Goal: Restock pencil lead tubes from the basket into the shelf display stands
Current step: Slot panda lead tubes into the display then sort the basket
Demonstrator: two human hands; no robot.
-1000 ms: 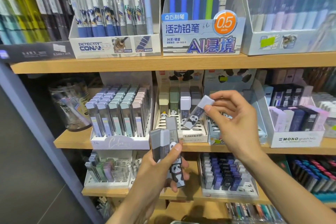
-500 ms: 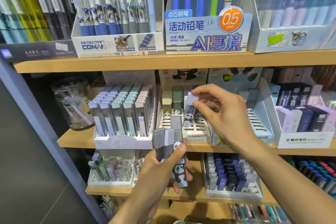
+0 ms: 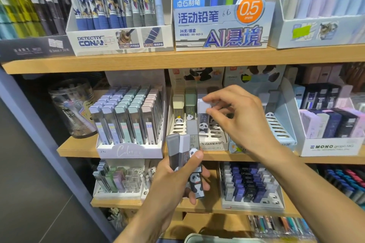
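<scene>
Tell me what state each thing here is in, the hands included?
Right hand: pinches the cap of a white tube, upright over the panda stand.
Left hand: grips a bundle of tubes.
Panda stand: mostly empty slots, few tubes at the back.
Pastel stand: full.
Jar: upright.

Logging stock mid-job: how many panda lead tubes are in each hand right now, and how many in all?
Left hand, bunch of tubes: 3 visible, fanned out in its grip
Right hand, white-capped tube: 1, pinched at the cap over the panda stand
Total: 4
</scene>
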